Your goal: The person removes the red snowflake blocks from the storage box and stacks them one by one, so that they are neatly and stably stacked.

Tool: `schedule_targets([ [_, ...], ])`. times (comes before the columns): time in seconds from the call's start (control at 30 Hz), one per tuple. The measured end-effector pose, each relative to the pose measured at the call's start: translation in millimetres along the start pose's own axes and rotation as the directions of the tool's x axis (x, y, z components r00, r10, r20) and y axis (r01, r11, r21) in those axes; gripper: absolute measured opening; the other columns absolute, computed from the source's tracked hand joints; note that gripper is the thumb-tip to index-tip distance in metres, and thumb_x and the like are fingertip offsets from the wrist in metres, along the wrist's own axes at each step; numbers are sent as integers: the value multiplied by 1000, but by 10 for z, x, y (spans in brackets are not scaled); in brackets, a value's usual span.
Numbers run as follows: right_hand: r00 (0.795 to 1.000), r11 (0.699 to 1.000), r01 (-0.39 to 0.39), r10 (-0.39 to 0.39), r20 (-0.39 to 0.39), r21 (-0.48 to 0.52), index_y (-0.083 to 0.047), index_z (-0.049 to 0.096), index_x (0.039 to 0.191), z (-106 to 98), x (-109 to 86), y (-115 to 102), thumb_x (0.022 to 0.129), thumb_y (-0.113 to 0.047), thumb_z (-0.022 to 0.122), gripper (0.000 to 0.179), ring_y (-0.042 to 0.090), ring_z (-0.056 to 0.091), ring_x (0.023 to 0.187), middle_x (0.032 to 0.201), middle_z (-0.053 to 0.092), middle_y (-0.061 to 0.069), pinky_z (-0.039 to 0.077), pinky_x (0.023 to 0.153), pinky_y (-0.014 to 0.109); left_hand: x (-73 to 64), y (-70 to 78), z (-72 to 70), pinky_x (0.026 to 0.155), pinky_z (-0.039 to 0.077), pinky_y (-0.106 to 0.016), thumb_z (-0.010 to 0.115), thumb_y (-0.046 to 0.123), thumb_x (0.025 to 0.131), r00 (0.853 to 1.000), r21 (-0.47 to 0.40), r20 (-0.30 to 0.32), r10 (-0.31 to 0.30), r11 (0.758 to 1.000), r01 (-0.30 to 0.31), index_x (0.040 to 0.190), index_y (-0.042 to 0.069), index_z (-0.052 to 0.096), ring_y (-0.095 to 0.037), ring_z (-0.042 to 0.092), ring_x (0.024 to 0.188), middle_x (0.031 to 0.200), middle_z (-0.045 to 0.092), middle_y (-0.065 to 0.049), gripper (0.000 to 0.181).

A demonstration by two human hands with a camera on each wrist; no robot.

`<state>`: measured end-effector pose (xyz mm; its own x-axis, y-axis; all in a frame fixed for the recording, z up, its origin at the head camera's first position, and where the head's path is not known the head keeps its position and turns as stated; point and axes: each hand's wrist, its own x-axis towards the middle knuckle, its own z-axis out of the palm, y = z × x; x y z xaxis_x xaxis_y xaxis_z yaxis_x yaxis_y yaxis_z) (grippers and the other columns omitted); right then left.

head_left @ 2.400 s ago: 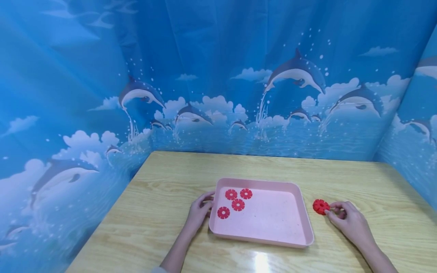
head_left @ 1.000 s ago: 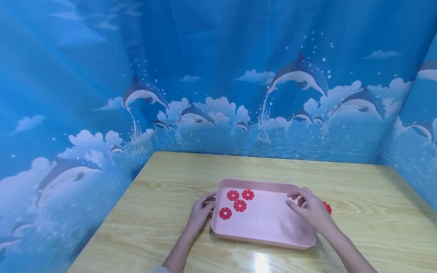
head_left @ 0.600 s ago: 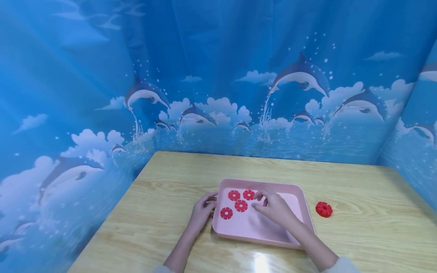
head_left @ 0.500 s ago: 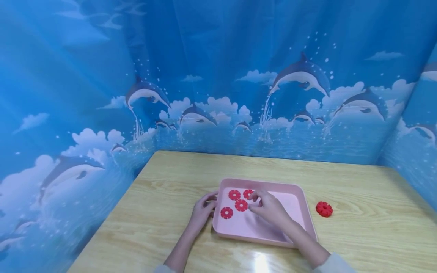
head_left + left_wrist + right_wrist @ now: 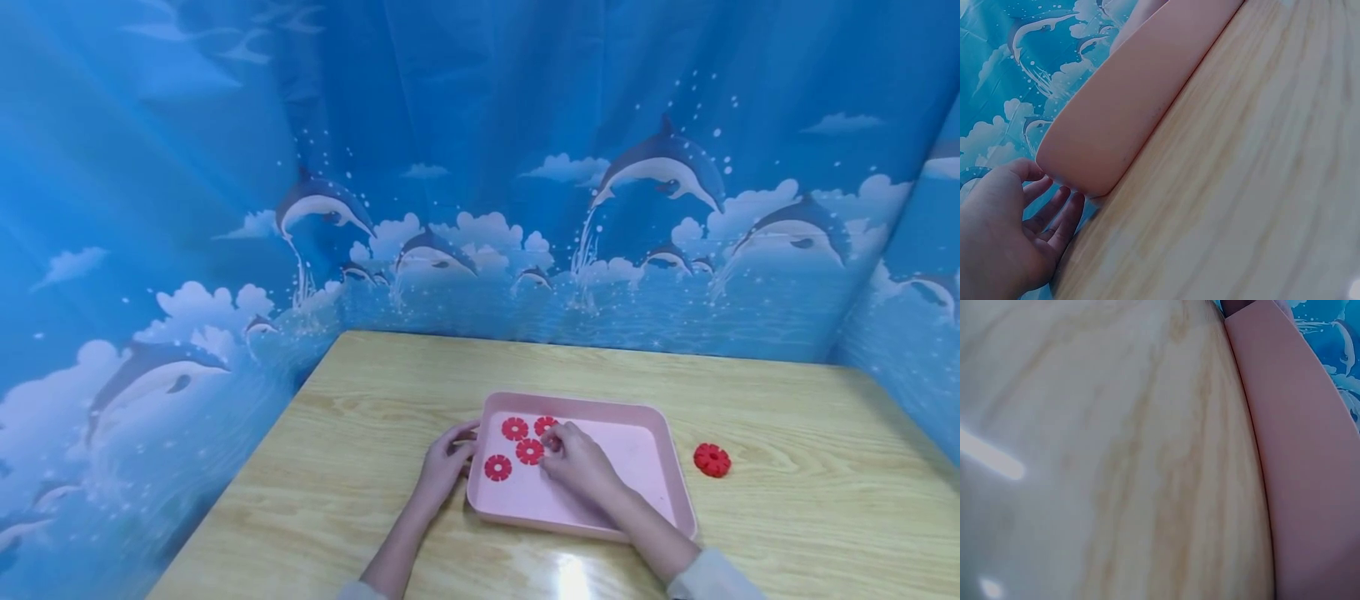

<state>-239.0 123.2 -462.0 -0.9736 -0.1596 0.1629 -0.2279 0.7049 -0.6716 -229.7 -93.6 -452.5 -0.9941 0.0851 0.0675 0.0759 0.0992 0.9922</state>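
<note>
The pink tray [image 5: 600, 532] holds several red notched plastic discs: one near its left wall [image 5: 498, 467], one at the upper left [image 5: 514, 428], a middle one [image 5: 530, 452] and an upper right one [image 5: 546, 424]. My right hand [image 5: 581, 467] is down inside the tray, its fingertips at the right edge of the upper right disc, partly covering it. Whether they pinch it is hidden. My left hand [image 5: 441, 467] rests against the tray's left wall, fingers loosely bent; in the left wrist view, my left hand [image 5: 1007, 219] touches the tray's outer side [image 5: 1110, 119] with its fingertips.
A small stack of red discs [image 5: 712, 460] lies on the wooden table [image 5: 390, 392] to the right of the tray. Blue dolphin-print curtains [image 5: 480, 167] hang behind and at both sides. The right wrist view shows mostly tabletop [image 5: 1116, 456] and the tray's outer wall [image 5: 1304, 444].
My right hand has left the disc stack, crossed leftward over the tray, and lowered to the upper right disc, its fingers drawing closer together. My left hand stays at the tray's left wall.
</note>
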Motion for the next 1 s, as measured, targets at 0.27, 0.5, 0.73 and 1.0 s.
schedule_targets([
  [0.27,999,998,45,-46,-24,-40,-7,65,89,28,5,42,71,-11,73,21,10,46,68,77,47,-4,47,65,29,114,-243,-4,58,54,-28,57,7,87,1000,-5,-12,-5,1000,4,121,-3,55,-21,57,81,108,55,-17,36],
  [0.5,997,995,68,-71,-33,-77,-8,63,87,54,8,42,71,-11,72,18,9,45,65,76,46,-5,46,61,26,114,-261,-5,58,54,-28,58,7,86,1000,5,-18,4,1000,-4,121,-3,56,-21,57,80,107,55,-17,36],
  [0.73,993,989,102,-108,-52,-103,-9,61,83,63,7,38,69,-11,73,18,9,46,66,77,47,-6,48,62,26,104,-254,-18,57,55,-29,57,7,86,1000,3,-13,10,1000,-10,121,-4,55,-21,57,79,107,55,-18,37],
  [1.0,990,986,118,-126,-62,-122,-9,59,81,36,-6,20,66,-13,74,21,8,44,64,76,46,-6,46,57,22,53,-123,-10,58,55,-29,56,4,86,1000,-12,-4,3,1000,-3,121,-6,54,-26,58,81,108,55,-21,36],
])
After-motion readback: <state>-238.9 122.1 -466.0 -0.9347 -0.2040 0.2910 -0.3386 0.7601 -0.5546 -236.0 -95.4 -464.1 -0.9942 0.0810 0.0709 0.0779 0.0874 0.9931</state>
